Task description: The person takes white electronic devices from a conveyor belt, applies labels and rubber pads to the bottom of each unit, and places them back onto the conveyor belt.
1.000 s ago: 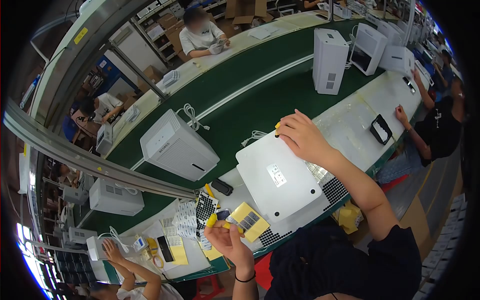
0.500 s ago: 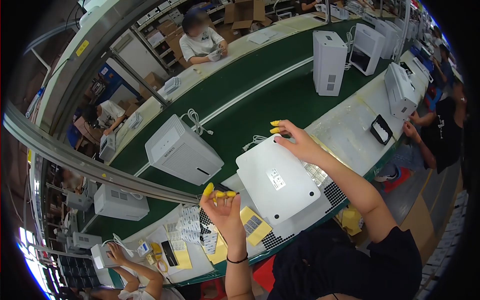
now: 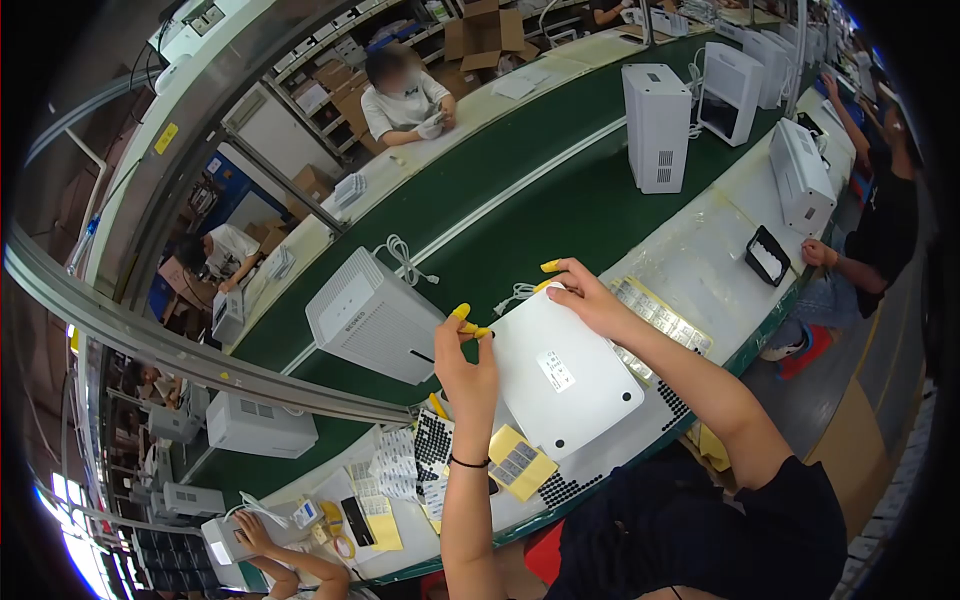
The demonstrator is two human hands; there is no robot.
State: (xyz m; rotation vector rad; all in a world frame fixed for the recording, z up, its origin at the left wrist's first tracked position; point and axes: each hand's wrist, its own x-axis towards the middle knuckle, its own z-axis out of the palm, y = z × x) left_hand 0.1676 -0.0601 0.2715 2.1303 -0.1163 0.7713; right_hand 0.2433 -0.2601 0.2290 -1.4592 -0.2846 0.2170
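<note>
Head view: clock runs from the white unit (image 3: 565,410), 12 at top of frame.
Co-worker's hand (image 3: 257,534): 8 o'clock, well apart, on another white housing.
Standing appliance (image 3: 375,318): 10 o'clock, slotted front. Brand lettering is there, too blurred to read.
Black-dot sheet (image 3: 433,440): 8 o'clock, overlapping other sheets.
Left hand (image 3: 468,380): 9 to 10 o'clock, yellow finger covers. Fingers nearly closed, small dark dot (image 3: 491,334) at the tips, just by the upper-left corner. Can't tell if it touches the unit.
Yellow sheet (image 3: 519,463): 7 o'clock, grey labels, print illegible.
White unit: on the bench edge area, flat face up, between the hands. Black feet at both near corners. White rating label (image 3: 556,371) mid-face, text too small.
Right hand (image 3: 597,308): 1 o'clock, at the far corner. Fingers part open, thumb by the edge, covered fingertips past it. Can't tell how firm the hold is.
Label sheet (image 3: 660,325): 2 o'clock, printed rows, unreadable.
Black tray (image 3: 757,269): 2 o'clock, farther out, white stuff inside.
Risk, dot: crooked or off-corner if the unit shifts under a loose right hand; could cling to a finger cover.
Risk, sheets: forearm brushing them could drag dots and labels.
</note>
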